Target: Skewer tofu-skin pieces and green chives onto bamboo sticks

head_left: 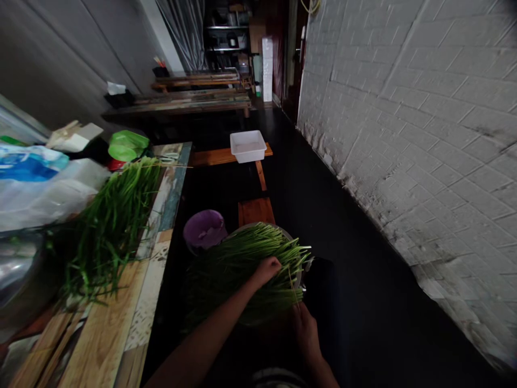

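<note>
A big heap of green garlic chives [258, 242], pale stem ends to the right, lies in a round basin [287, 234] in front of me. My left hand [267, 270] is closed in a fist over the middle of the heap; what its fingers hold is hidden. Lower right, by the stem ends, my right hand [306, 326] is closed, its fingertips pinching a thin pale stalk that runs up toward the left hand. Beside the basin on the left stands a purple bowl [205, 228] with small scraps in it.
On the patchwork wooden table [159, 237] at left lie more garlic chives [121, 215], plastic bags [52, 188], a green bag [127, 144] and a metal pot [24, 269]. Ahead, a white tub [247, 145] sits on a bench [216, 157]. A grey block wall [424, 134] bounds the right.
</note>
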### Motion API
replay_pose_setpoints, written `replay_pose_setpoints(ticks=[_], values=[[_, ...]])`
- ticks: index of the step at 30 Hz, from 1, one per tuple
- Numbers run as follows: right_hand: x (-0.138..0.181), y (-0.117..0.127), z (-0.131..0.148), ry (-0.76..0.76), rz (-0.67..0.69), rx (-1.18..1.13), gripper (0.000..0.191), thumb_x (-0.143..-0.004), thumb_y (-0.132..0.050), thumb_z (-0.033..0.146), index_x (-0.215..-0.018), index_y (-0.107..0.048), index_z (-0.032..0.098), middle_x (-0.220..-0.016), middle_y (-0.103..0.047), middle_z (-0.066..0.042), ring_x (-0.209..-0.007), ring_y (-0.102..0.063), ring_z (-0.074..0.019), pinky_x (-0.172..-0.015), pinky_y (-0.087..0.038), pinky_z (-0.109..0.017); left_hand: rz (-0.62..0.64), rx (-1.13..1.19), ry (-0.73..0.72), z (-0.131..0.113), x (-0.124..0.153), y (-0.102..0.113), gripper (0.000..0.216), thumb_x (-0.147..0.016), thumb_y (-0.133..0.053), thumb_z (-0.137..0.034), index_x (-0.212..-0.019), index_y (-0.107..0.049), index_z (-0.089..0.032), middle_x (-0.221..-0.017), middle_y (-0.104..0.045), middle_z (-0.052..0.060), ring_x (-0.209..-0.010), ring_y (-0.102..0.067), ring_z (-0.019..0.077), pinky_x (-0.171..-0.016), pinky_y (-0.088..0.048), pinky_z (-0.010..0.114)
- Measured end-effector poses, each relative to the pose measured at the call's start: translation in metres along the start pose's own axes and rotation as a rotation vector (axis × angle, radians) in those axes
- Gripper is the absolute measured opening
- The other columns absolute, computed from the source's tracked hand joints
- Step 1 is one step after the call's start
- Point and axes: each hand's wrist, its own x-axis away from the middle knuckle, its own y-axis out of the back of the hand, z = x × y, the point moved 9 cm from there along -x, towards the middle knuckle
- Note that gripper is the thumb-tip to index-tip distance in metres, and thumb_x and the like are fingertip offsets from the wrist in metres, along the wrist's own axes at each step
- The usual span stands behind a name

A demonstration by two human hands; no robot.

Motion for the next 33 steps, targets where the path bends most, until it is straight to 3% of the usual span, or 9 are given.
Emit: replay_pose_setpoints(ticks=[4,7,14,18,23,29,33], values=[[-0.005,0.003,0.011,0.047,-0.011,0.031,0.033,-0.090,-0.040,0.043,-0.069,-0.050,0.019,-0.055,-0.045,0.004,-0.048,-0.040,-0.0086,-0.045,-0.033,-0.017,0.057,0.202,0.042,-0.001,0.004,0.002,0.029,-0.081,-0.041,-0.033,-0.098,-0.056,-0.016,-0.084,-0.065,0.005,-0.073,-0.062,0.0150,-0.067,-0.047,0.028],[-0.009,0.003,0.015,0.073,0.003,0.052,0.032,-0.090,-0.040,0.041,-0.070,-0.051,0.019,-0.056,-0.048,0.004,-0.050,-0.042,-0.0089,-0.046,-0.034,-0.017,0.084,0.180,0.027,-0.001,0.008,-0.002,0.034,-0.080,-0.042,-0.032,-0.104,-0.058,-0.013,-0.089,-0.066,0.007,-0.076,-0.062,0.0146,-0.069,-0.046,0.027],[-0.008,0.004,0.008,0.044,-0.002,0.072,0.033,-0.090,-0.039,0.042,-0.071,-0.053,0.019,-0.058,-0.050,0.003,-0.051,-0.045,-0.0097,-0.047,-0.034,-0.017,0.134,-0.080,-0.037,0.000,0.005,-0.015,0.027,-0.073,-0.051,-0.022,-0.089,-0.071,-0.013,-0.068,-0.067,0.001,-0.065,-0.057,0.0155,-0.065,-0.040,0.025],[-0.007,0.002,0.006,0.026,0.017,0.062,0.033,-0.090,-0.038,0.043,-0.072,-0.052,0.019,-0.058,-0.049,0.003,-0.051,-0.044,-0.0096,-0.047,-0.034,-0.017,0.159,-0.190,-0.090,-0.009,0.006,-0.022,0.016,-0.067,-0.064,-0.026,-0.078,-0.073,-0.017,-0.075,-0.070,0.000,-0.073,-0.058,0.0162,-0.068,-0.039,0.023],[-0.006,0.002,0.006,0.011,0.027,0.049,0.035,-0.090,-0.037,0.045,-0.072,-0.051,0.019,-0.060,-0.050,0.003,-0.053,-0.044,-0.0099,-0.048,-0.035,-0.017,0.063,-0.300,-0.071,-0.013,0.006,-0.024,0.018,-0.068,-0.065,-0.033,-0.073,-0.072,-0.017,-0.078,-0.069,0.004,-0.079,-0.059,0.0192,-0.074,-0.039,0.026],[-0.004,0.004,0.004,0.039,0.007,0.068,0.034,-0.090,-0.039,0.043,-0.071,-0.053,0.019,-0.058,-0.052,0.002,-0.052,-0.046,-0.0102,-0.048,-0.036,-0.017,0.079,-0.252,-0.032,-0.007,0.000,-0.034,0.005,-0.055,-0.071,-0.017,-0.054,-0.066,-0.018,-0.059,-0.064,0.001,-0.068,-0.057,0.0179,-0.069,-0.039,0.027],[-0.005,0.008,0.005,0.038,-0.008,0.061,0.034,-0.090,-0.039,0.043,-0.070,-0.052,0.019,-0.057,-0.050,0.003,-0.051,-0.045,-0.0100,-0.047,-0.035,-0.017,0.021,-0.116,-0.032,-0.010,0.000,-0.016,0.015,-0.067,-0.065,-0.031,-0.068,-0.067,-0.016,-0.068,-0.065,0.002,-0.072,-0.058,0.0166,-0.068,-0.041,0.026]])
